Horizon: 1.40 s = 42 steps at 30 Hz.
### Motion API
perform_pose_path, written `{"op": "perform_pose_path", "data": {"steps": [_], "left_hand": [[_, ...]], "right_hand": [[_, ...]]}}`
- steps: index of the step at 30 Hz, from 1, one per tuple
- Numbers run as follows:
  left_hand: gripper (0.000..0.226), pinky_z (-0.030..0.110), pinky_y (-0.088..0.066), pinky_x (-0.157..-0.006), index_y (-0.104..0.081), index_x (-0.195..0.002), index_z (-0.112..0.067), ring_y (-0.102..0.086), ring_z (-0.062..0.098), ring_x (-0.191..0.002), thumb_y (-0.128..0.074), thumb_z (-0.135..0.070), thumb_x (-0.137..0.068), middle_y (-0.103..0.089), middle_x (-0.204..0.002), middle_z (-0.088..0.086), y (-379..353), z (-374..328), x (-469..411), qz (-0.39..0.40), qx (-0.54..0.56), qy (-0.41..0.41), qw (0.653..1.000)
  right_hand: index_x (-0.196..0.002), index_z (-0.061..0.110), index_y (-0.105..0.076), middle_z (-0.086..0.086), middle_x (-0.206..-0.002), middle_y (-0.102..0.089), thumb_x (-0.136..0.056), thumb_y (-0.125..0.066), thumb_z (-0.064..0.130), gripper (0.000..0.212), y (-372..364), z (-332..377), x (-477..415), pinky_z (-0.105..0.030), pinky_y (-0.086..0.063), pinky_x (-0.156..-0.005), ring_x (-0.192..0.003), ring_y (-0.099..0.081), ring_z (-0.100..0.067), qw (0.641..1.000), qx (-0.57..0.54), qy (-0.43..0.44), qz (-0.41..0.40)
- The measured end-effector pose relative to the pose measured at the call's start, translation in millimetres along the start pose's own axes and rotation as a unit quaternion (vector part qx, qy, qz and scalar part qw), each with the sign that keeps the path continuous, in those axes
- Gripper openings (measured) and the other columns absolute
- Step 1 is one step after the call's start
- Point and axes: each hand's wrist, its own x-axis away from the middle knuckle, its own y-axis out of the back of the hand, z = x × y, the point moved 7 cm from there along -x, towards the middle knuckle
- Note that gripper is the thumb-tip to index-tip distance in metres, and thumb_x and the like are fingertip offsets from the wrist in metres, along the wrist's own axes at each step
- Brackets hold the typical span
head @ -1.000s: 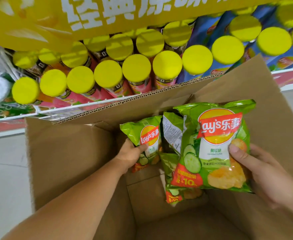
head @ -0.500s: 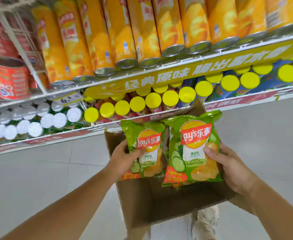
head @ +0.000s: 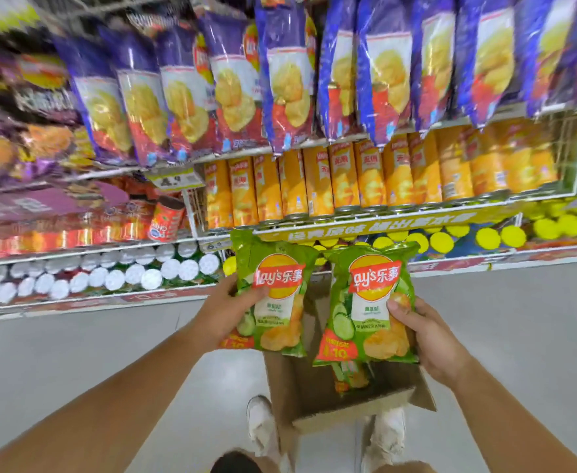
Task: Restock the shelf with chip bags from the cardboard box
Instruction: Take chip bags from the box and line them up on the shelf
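I hold two green Lay's cucumber chip bags upright in front of the shelves. My left hand (head: 225, 310) grips the left green bag (head: 275, 298) by its left edge. My right hand (head: 428, 339) grips the right green bag (head: 369, 307) by its right side, thumb on the front. Both bags hang above the open cardboard box (head: 352, 409), which stands on the floor between my feet. One more green bag (head: 350, 375) lies inside the box, partly hidden behind the right bag.
Shelves fill the upper view: blue-purple chip bags (head: 290, 80) on top, orange chip cans (head: 345, 179) below, yellow-lidded cans (head: 444, 240) and white-lidded cans (head: 116, 276) on the lowest row. Red cans (head: 166, 220) stand at the left. Grey floor (head: 75, 363) lies around the box.
Both hands have lifted the two green bags up out of the box. My view has risen from the box's inside to the upper shelves, and the box now looks small below.
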Motion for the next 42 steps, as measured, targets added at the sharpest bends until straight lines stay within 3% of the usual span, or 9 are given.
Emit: {"op": "perform_pose_path", "data": {"steps": [3, 16, 18, 22, 27, 33, 35, 38, 42], "left_hand": [[0.024, 0.027, -0.059, -0.067, -0.068, -0.110, -0.025, -0.076, 0.015, -0.088, -0.076, -0.020, -0.087, -0.079, -0.094, -0.009, 20, -36, 36, -0.026, 0.008, -0.027, 0.999], [0.029, 0.046, -0.058, -0.090, -0.068, -0.116, -0.026, -0.074, 0.019, -0.099, -0.077, -0.023, -0.088, -0.077, -0.108, -0.005, 74, -175, 160, -0.066, 0.026, -0.137, 0.988], [0.030, 0.037, -0.059, -0.079, -0.069, -0.116, -0.027, -0.073, 0.018, -0.099, -0.078, -0.027, -0.087, -0.077, -0.105, -0.009, 82, -194, 174, -0.075, 0.027, -0.156, 0.985], [0.038, 0.030, -0.058, -0.073, -0.068, -0.117, -0.033, -0.073, 0.010, -0.094, -0.082, -0.038, -0.082, -0.076, -0.105, -0.012, 99, -234, 201, -0.069, 0.027, -0.177, 0.981], [0.098, 0.048, -0.052, -0.101, -0.052, -0.141, -0.034, -0.062, 0.018, -0.122, -0.085, -0.073, -0.057, -0.060, -0.140, -0.008, 142, -248, 175, -0.063, 0.050, -0.193, 0.978], [0.078, 0.053, -0.053, -0.099, -0.063, -0.129, -0.036, -0.069, 0.018, -0.109, -0.083, -0.069, -0.062, -0.071, -0.121, -0.013, 171, -327, 221, -0.031, 0.050, -0.236, 0.970], [0.070, 0.043, -0.053, -0.098, -0.062, -0.126, -0.036, -0.067, 0.011, -0.108, -0.082, -0.067, -0.067, -0.070, -0.123, -0.014, 180, -349, 227, -0.019, 0.050, -0.251, 0.967], [0.019, 0.012, -0.046, -0.067, -0.057, -0.099, -0.034, -0.056, -0.008, -0.081, -0.073, -0.039, -0.090, -0.060, -0.106, -0.022, 187, -380, 234, -0.017, 0.061, -0.255, 0.965], [0.040, 0.013, -0.051, -0.072, -0.049, -0.119, -0.029, -0.059, -0.005, -0.075, -0.073, -0.041, -0.090, -0.057, -0.108, -0.017, 192, -425, 248, -0.039, 0.086, -0.274, 0.957]], "right_hand": [[-0.127, 0.011, -0.065, -0.014, -0.115, -0.077, -0.076, -0.076, 0.035, 0.057, -22, 27, 29, -0.041, -0.065, -0.071, -0.101, -0.076, -0.033, 1.000, -0.007, 0.010, 0.008], [-0.122, 0.010, -0.066, -0.014, -0.101, -0.080, -0.091, -0.068, 0.015, 0.031, -99, 135, 135, -0.039, -0.063, -0.060, -0.085, -0.078, -0.031, 0.997, -0.015, 0.080, 0.004], [-0.120, 0.007, -0.063, -0.017, -0.095, -0.078, -0.084, -0.079, 0.021, 0.042, -115, 156, 147, -0.042, -0.062, -0.062, -0.081, -0.077, -0.035, 0.995, -0.016, 0.095, 0.010], [-0.146, 0.012, -0.046, -0.012, -0.128, -0.070, -0.035, -0.104, 0.045, 0.130, -133, 183, 145, -0.057, -0.059, -0.088, -0.106, -0.072, -0.036, 0.996, 0.012, 0.093, -0.010], [-0.157, 0.018, -0.031, -0.011, -0.145, -0.058, -0.046, -0.099, 0.049, 0.134, -155, 229, 152, -0.059, -0.050, -0.104, -0.123, -0.064, -0.035, 0.990, 0.007, 0.144, -0.005], [-0.155, 0.018, -0.036, -0.009, -0.145, -0.056, -0.038, -0.097, 0.057, 0.138, -209, 283, 171, -0.058, -0.049, -0.106, -0.125, -0.061, -0.034, 0.981, 0.024, 0.191, 0.019], [-0.152, 0.020, -0.041, -0.008, -0.144, -0.058, -0.043, -0.097, 0.055, 0.127, -218, 294, 165, -0.058, -0.050, -0.105, -0.123, -0.063, -0.034, 0.979, 0.026, 0.201, 0.012], [-0.151, 0.022, -0.045, -0.006, -0.139, -0.065, -0.047, -0.099, 0.056, 0.122, -232, 317, 154, -0.059, -0.052, -0.102, -0.118, -0.068, -0.033, 0.977, 0.012, 0.213, 0.020], [-0.135, 0.027, -0.060, -0.005, -0.122, -0.075, -0.047, -0.095, 0.062, 0.101, -266, 362, 166, -0.056, -0.057, -0.096, -0.105, -0.075, -0.031, 0.965, 0.034, 0.253, 0.063]]}}
